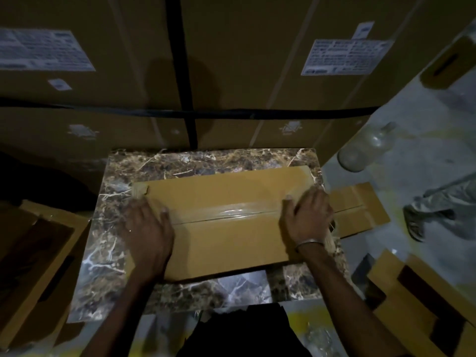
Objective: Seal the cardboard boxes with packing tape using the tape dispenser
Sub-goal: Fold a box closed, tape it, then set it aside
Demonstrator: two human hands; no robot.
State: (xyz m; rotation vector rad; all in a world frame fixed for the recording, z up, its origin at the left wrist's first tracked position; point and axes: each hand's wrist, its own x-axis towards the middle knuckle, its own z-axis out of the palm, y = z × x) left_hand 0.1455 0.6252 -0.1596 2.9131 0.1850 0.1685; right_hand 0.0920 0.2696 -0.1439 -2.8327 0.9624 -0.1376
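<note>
The left hand [148,222] lies palm down on the left end of the box [226,222], its fingers reaching over the left edge and the thumb stretched along the top; whether the fingertips curl round the edge cannot be told. The right hand [307,215] lies flat on the right end, fingers spread and straight, pressing the top down. A thin bangle [309,244] sits on the right wrist.

Between the hands a strip of clear tape [231,211] runs along the seam where the two flaps meet, shining in the light. The box lies flat on a marble slab [108,253], brown with pale veins, its long side running left to right.

Just right of the slab, a second flat box [360,210] lies on the floor, partly behind the right hand. Near it, farther back, a clear bottle [365,148] lies on its side. Large cartons [231,60] with white labels [345,56] and black straps stand behind the slab. An open carton [38,258] sits at the left. At the right edge a person's shoe [414,222] shows.
</note>
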